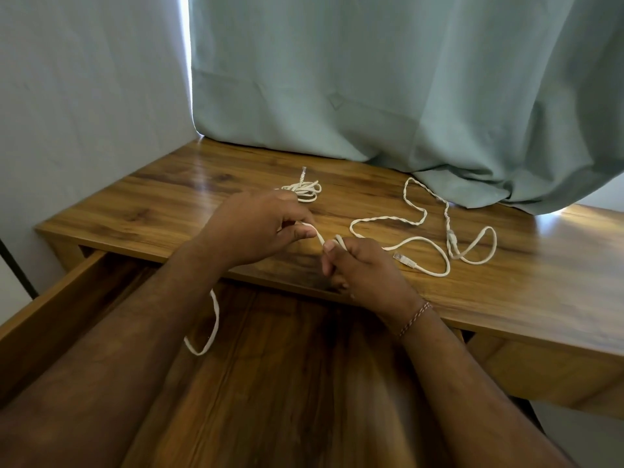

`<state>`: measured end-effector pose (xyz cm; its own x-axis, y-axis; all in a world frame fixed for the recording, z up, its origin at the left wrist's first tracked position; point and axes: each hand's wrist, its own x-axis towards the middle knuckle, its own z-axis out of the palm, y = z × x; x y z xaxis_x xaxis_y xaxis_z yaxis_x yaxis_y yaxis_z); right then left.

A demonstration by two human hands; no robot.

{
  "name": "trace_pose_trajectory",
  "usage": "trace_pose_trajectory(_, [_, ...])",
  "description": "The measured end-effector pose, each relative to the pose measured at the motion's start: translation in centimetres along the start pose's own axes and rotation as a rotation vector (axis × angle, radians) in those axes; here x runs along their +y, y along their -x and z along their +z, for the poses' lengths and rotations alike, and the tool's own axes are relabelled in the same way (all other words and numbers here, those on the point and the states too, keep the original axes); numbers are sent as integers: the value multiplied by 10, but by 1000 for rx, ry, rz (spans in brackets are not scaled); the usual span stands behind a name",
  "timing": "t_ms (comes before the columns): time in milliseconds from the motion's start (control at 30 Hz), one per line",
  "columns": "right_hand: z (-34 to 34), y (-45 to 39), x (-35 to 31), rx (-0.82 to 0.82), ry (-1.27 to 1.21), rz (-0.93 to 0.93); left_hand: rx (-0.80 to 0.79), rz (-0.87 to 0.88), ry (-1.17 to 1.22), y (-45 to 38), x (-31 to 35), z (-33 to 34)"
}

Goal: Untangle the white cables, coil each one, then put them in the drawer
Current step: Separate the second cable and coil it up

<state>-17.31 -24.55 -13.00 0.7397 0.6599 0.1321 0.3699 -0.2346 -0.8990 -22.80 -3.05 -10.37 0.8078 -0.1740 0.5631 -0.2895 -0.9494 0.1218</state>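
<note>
A long white cable [423, 216] snakes over the right half of the wooden desk [175, 197], partly twisted around itself, with a clear plug [405, 260] lying near my right hand. My left hand [260, 228] pinches this cable between thumb and fingers. My right hand [361, 268] grips the same cable a short way along. A loop of it [207, 332] hangs below my left forearm over the open drawer [50, 305]. A coiled white cable [305, 190] rests on the desk just behind my left hand.
A green curtain [405, 79] hangs at the back and drapes onto the desk's far right part. A pale wall [84, 96] closes the left side. The drawer is pulled out beneath my arms.
</note>
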Motion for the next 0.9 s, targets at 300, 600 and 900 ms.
trace_pose_trajectory(300, [4,6,0,-220,-910,-120,219,10,87,-2,28,16])
trace_pose_trajectory(600, [27,10,-7,-39,-1257,-124,71,-121,-68,11,47,45])
trace_pose_trajectory(900, [23,11,-18,214,-1385,-81,13,-210,-93,6,64,53])
